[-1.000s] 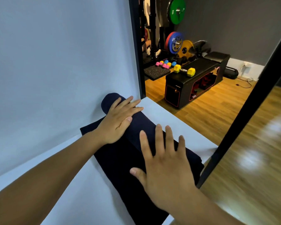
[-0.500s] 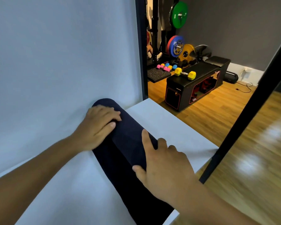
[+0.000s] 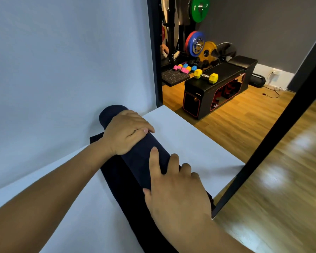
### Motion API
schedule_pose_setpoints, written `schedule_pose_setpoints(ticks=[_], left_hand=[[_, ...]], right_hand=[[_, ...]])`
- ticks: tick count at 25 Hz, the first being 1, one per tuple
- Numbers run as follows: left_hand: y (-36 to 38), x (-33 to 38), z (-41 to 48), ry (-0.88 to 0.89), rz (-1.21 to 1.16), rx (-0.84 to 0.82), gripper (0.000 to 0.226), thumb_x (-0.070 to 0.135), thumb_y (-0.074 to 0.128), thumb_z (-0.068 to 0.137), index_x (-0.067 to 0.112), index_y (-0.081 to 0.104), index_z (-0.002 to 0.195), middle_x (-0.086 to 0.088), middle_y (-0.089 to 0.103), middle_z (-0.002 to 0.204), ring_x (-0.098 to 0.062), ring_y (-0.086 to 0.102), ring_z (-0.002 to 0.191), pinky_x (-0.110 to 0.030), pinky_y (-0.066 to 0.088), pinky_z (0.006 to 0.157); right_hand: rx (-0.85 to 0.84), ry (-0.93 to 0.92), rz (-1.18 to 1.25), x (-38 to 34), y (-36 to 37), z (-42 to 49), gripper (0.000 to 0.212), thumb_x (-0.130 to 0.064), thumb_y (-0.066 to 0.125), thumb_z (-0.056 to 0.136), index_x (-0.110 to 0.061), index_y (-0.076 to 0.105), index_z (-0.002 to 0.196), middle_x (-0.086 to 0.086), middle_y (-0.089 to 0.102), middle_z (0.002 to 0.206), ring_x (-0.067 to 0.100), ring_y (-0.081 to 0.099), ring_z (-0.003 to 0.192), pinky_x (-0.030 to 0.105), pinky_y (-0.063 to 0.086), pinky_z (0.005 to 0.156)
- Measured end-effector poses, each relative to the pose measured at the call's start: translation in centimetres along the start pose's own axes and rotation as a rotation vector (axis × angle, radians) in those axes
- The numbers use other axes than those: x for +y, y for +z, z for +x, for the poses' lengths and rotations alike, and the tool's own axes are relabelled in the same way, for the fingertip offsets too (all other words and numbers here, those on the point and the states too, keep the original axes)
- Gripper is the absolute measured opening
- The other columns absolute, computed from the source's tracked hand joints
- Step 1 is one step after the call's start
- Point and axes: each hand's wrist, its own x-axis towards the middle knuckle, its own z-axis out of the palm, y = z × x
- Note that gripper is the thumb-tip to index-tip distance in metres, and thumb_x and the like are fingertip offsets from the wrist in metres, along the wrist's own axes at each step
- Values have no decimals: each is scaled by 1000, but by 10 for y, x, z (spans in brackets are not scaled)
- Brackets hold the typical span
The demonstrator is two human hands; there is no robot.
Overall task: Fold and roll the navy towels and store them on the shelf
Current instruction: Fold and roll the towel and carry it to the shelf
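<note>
Gym room in the background, with a yellow dumbbell (image 3: 206, 76) on a black bench in the upper right, but the action is on the white table (image 3: 190, 143) pushed up against a plain wall (image 3: 62, 70).

Only one view here, from the head camera. The navy towel (image 3: 140, 161) is sitting mid-frame on the table, partly rolled up. The roll's long axis runs diagonally, from the wall end at centre-left down toward the lower right edge of the table. The unrolled flat part (image 3: 128, 207) sticks out on the lower-left side of the roll, so toward the person.

Left hand (image 3: 125, 133) is curled over the top of the far end by the wall, gripping it. Right hand (image 3: 177, 194) is on the near end, fingers bent over the roll and holding it too. Both are on top of it, spaced apart along its length.

My guess is the next bit of rolling has to go across that axis, toward the lower left, over the flat part. Both hands need to move evenly or one end will get ahead and the roll cones out.
</note>
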Motion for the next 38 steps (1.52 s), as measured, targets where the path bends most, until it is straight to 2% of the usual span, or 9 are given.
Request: schedule_pose_setpoints(ticks=[2,4,9,18,22,26,30,33,38], left_hand=[[3,-4,-18,17,6,58,46,23,32,93,19,73,113,8,69,122,-16,60,119,-46,34,108],[1,-8,-34,0,-6,96,48,20,31,92,17,68,122,5,62,133,-17,49,133,-44,26,114],[3,-8,-58,-56,-21,162,49,21,27,95,15,65,126,5,56,140,-17,35,143,-45,13,120],[27,3,2,-83,29,290,46,25,31,92,17,73,107,5,72,113,-19,59,118,-48,30,111],[22,5,20,-138,26,113,52,35,27,91,28,67,123,10,64,130,-10,47,132,-34,19,114],[-1,2,33,-308,50,-206,63,57,9,86,49,65,113,22,62,129,-1,46,129,-32,16,111],[2,8,27,-249,120,-169,59,44,13,94,42,70,112,18,65,127,-3,46,130,-33,14,114],[12,10,11,-233,48,24,61,41,15,93,35,74,102,17,70,116,-4,52,124,-34,15,116],[15,9,-10,-218,-22,171,52,33,23,96,30,73,109,17,69,118,-8,49,129,-40,14,118]], right_hand=[[100,22,-1,-11,9,-4,68,-29,66,80,-8,47,142,43,51,107,55,54,71,56,48,61],[129,-3,-26,-24,16,-8,57,-20,38,83,-3,53,136,48,50,107,59,51,72,61,47,61],[26,-141,-12,-20,-2,-14,77,-48,34,100,-18,-13,153,36,16,149,54,38,121,57,37,96],[20,10,35,35,-20,15,87,-53,50,93,-26,-9,151,11,51,116,29,60,95,37,45,69],[95,47,-69,46,-14,17,74,-34,45,98,-21,-4,152,16,50,114,33,55,88,38,41,65],[192,101,-253,10,14,0,64,-10,18,87,-11,33,150,37,51,105,48,54,77,54,47,68],[151,42,-183,11,1,-5,73,-43,63,85,-13,38,148,35,54,108,51,56,82,54,48,71],[55,3,-45,33,-35,4,90,-70,43,87,-20,7,153,14,50,127,36,56,108,40,45,77],[-17,48,103,22,-22,16,95,-60,58,84,-16,5,150,12,51,124,31,57,106,39,49,81]])
